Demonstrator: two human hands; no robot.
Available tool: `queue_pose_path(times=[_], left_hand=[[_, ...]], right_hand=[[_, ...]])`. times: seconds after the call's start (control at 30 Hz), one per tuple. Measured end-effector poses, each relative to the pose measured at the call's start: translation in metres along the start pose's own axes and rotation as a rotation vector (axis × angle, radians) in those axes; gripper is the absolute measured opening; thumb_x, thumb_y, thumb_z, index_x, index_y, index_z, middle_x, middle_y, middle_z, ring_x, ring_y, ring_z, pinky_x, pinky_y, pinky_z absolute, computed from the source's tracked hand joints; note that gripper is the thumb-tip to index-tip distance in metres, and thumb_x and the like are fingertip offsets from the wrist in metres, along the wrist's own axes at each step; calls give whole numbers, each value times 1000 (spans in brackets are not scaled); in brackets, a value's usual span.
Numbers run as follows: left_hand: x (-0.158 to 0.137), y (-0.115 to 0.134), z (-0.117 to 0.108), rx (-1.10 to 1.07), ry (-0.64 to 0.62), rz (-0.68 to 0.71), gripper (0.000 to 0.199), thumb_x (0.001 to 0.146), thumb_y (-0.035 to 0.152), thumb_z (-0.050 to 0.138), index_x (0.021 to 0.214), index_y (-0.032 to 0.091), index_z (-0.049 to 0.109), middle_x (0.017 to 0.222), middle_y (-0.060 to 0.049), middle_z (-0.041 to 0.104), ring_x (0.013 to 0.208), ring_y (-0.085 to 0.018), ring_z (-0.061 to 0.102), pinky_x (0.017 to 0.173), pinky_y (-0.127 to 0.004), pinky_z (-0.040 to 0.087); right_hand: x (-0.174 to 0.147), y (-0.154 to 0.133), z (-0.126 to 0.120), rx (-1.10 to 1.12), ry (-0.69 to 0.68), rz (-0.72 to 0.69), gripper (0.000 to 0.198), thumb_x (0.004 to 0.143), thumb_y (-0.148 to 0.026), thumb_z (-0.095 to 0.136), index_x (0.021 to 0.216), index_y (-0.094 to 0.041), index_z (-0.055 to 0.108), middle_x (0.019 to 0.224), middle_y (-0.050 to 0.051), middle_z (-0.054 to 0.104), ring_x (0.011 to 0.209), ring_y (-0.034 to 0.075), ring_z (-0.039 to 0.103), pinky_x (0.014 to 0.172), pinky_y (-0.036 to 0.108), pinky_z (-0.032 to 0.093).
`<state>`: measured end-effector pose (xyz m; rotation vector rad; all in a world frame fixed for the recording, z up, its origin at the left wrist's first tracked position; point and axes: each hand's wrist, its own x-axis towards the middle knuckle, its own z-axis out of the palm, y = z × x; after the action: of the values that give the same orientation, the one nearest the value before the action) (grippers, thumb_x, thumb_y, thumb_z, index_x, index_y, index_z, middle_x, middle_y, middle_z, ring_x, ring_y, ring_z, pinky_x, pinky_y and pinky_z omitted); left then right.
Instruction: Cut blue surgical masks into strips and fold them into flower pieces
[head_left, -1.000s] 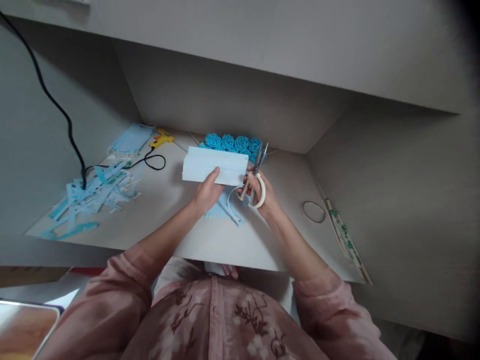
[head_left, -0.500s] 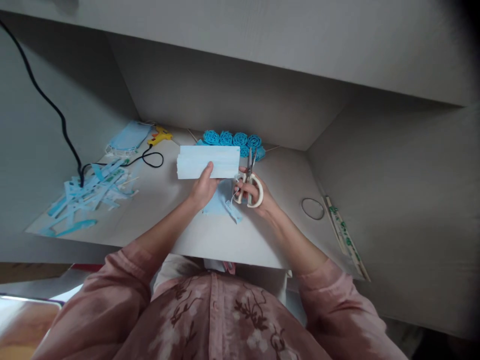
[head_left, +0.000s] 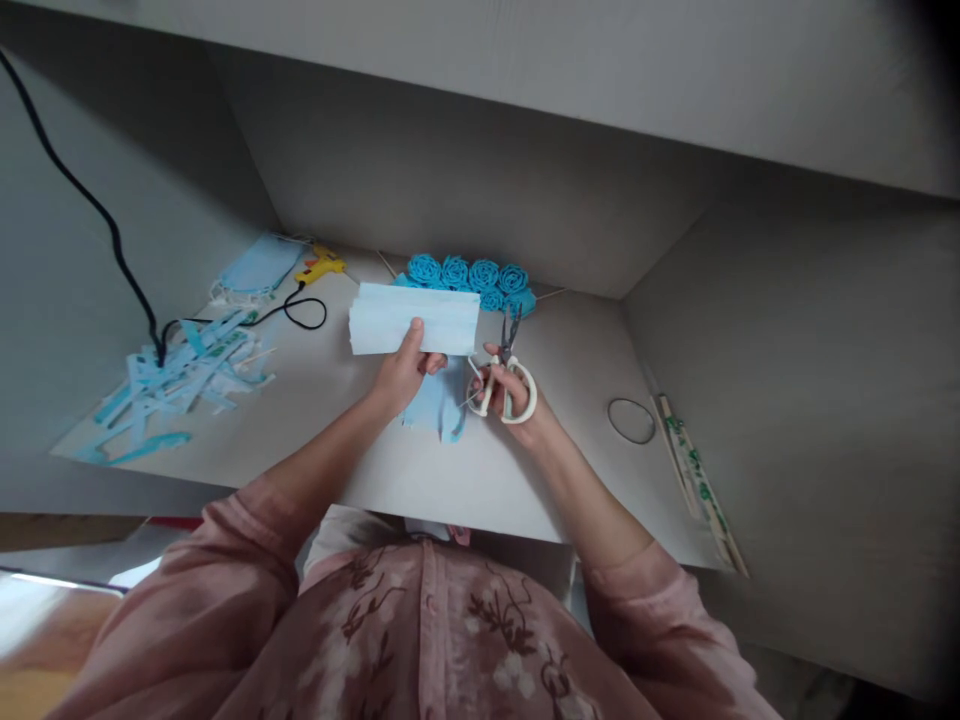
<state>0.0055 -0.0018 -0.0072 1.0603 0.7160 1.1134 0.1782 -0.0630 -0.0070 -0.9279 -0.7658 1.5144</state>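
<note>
My left hand (head_left: 405, 372) grips a pale blue face mask (head_left: 390, 320), its thumb flat on the front and its fingers behind. On the right, my right hand (head_left: 514, 395) is closed round the white-handled scissors (head_left: 519, 405), whose blades point away from me and are slightly apart. A thin white strip hangs from the mask's right end, close to the fingers of my right hand. Below the mask, a light blue piece of mask material (head_left: 431, 405) lies on the tabletop, partly hidden by my left hand.
Blue rolled flowers (head_left: 484, 275) sit at the back. To the left are a heap of cut strips (head_left: 187, 370), a yellow glue gun (head_left: 321, 265) with a black cord, and stacked masks (head_left: 259, 268). A ring (head_left: 631, 420) and wooden sticks (head_left: 697, 475) lie right.
My right hand has moved slightly right with the scissors, away from the mask. The small dangling piece below has dropped toward the material on the table. The mask stays in my left hand.
</note>
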Motion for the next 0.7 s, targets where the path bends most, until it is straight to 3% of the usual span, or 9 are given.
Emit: queue_pose_path(times=[0.13, 0.23, 0.37, 0.43, 0.57, 0.7], left_hand=[[1, 8, -4, 33, 14, 87, 55, 91, 59, 47, 51, 21, 46, 52, 1, 41, 63, -15, 49, 82, -31, 43], [2, 10, -7, 70, 55, 113, 46, 89, 50, 53, 54, 21, 47, 57, 1, 42, 64, -15, 45, 81, -30, 41], [3, 9, -10, 113, 72, 145, 41, 88, 49, 53, 58, 21, 49, 62, 1, 43, 66, -16, 43, 78, -30, 38], [3, 10, -10, 135, 78, 139, 41, 88, 51, 52, 60, 21, 50, 63, 0, 43, 68, -16, 44, 77, -29, 37], [-3, 14, -6, 194, 92, 135, 40, 88, 52, 50, 61, 21, 51, 63, 0, 43, 67, -16, 44, 78, -29, 38], [-10, 15, -1, 313, 82, 104, 39, 85, 50, 53, 59, 21, 52, 60, 1, 44, 65, -16, 44, 74, -29, 37]], right_hand=[[-2, -4, -2, -67, 109, -96, 58, 68, -53, 77, 113, -24, 54, 88, 4, 73, 82, 17, 69, 66, 27, 55], [-10, -8, 0, -97, 12, -129, 53, 73, -55, 73, 113, -24, 56, 88, 4, 73, 81, 17, 70, 68, 29, 57], [-24, -8, 8, -152, -234, 10, 55, 76, -57, 71, 116, -22, 62, 82, 4, 72, 70, 17, 68, 62, 31, 57], [-28, -6, 13, -196, -285, 84, 55, 76, -56, 71, 116, -20, 64, 79, 4, 71, 64, 16, 66, 59, 30, 56], [-31, -4, 19, -260, -279, 152, 58, 75, -58, 71, 115, -17, 64, 76, 5, 70, 58, 15, 64, 54, 28, 53], [-28, -2, 19, -287, -224, 109, 59, 76, -58, 71, 118, -17, 63, 78, 4, 70, 59, 13, 63, 56, 28, 53]])
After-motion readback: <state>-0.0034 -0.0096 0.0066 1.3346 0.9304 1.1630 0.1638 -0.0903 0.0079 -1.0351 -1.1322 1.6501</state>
